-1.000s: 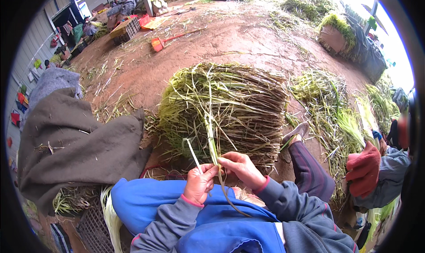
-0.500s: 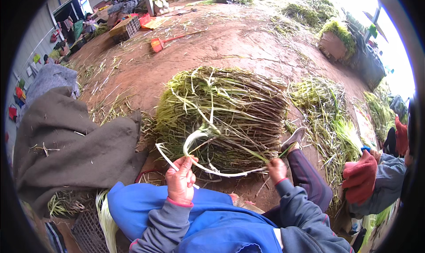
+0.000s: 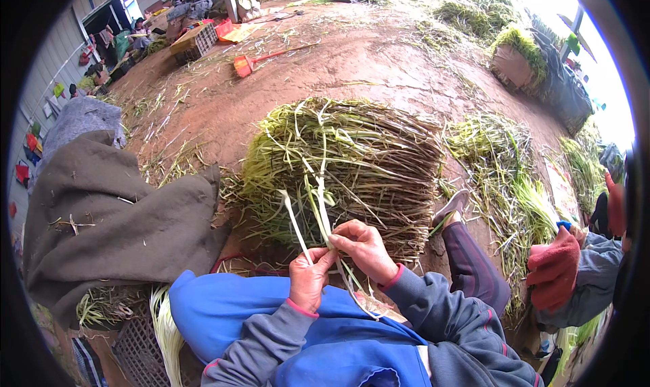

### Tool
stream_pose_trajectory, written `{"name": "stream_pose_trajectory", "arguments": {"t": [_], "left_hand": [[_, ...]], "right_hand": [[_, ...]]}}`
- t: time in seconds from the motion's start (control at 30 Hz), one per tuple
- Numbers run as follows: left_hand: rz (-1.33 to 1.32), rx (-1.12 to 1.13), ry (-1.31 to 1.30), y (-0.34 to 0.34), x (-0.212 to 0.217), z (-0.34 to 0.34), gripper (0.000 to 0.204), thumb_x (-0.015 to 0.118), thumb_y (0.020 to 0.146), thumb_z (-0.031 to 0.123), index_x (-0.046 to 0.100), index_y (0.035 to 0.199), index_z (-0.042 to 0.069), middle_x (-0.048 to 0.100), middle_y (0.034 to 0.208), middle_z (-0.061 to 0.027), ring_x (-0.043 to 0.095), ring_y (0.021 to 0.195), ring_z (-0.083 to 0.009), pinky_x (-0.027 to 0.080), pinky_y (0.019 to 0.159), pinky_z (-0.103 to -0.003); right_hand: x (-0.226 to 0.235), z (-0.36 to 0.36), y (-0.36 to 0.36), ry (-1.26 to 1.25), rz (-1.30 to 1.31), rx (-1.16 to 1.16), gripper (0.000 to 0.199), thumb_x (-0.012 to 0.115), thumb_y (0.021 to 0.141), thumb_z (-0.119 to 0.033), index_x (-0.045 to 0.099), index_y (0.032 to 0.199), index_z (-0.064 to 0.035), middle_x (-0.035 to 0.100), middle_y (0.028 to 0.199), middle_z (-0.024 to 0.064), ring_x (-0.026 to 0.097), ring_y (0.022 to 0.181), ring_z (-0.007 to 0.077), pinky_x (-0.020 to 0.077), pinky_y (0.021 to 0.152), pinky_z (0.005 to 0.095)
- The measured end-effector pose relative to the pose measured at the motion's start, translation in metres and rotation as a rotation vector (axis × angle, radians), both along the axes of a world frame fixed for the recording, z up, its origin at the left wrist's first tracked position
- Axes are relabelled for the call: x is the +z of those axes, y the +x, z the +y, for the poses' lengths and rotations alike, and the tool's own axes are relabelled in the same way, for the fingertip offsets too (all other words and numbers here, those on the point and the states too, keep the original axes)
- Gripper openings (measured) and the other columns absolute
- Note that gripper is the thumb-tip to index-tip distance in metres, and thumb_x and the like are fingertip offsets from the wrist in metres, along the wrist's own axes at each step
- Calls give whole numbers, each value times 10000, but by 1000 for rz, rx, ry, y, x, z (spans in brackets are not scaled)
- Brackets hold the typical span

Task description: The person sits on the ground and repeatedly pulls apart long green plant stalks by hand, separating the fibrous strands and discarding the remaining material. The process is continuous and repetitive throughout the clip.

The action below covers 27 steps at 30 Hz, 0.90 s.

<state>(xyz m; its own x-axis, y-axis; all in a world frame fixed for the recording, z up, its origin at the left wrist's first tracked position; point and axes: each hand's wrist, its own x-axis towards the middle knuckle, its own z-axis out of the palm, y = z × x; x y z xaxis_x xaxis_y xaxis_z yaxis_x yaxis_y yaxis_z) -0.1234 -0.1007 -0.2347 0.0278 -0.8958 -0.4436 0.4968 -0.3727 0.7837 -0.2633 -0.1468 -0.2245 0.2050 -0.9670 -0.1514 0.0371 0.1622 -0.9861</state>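
on the head camera i see the left hand (image 3: 310, 278) with thumb and fingers pinching pale green strands (image 3: 323, 214); a white stalk (image 3: 294, 226) pokes up out of the same grip, tilted to the left. the right hand (image 3: 365, 248) pinches the strands too, thumb against forefinger, just beside the left; whether the two hands' fingertips actually touch, i can't tell from here. below the fingers the strands dangle toward blue cloth (image 3: 271, 350) on the person's lap.

upward, the strands run onto a big bundle of stalks (image 3: 389, 174), which lies on the reddish floor (image 3: 359, 48) straight ahead of the person, yellow-green leafy ends to the left, brown ends to the right. left of it i have a dark brown cloth (image 3: 115, 218) in a heap; right of it, a shoe (image 3: 455, 204) close by and loose greens (image 3: 491, 150). farther right, red cloth (image 3: 555, 268) shows by another person. beyond the bundle lies an orange long-handled scoop (image 3: 244, 65).
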Motion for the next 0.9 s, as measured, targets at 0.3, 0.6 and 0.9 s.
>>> {"name": "stream_pose_trajectory", "arguments": {"t": [0.3,0.6,0.9], "left_hand": [[67,44,18,3,-8,-4,73,684,877,98,653,881,31,638,696,1,359,415,-2,232,362,-188],[-553,-145,-124,21,-94,-15,85,681,848,50,682,776,4,658,678,-27,533,525,-82,449,494,-258],[-1234,-358,-58,23,-103,-10,265,597,889,240,665,983,2,671,922,-235,651,878,-375,515,786,-439]], "right_hand": [[-3,2,10,-293,75,-193,134,672,877,-113,640,910,12,586,870,69,560,798,118,463,710,256],[151,-35,-44,-496,-487,-286,217,488,1006,-211,581,979,-17,658,921,122,627,667,134,535,634,258],[209,-51,-67,-456,-544,-143,272,469,1006,-329,570,996,-76,551,746,2,364,475,47,292,421,199]]}}
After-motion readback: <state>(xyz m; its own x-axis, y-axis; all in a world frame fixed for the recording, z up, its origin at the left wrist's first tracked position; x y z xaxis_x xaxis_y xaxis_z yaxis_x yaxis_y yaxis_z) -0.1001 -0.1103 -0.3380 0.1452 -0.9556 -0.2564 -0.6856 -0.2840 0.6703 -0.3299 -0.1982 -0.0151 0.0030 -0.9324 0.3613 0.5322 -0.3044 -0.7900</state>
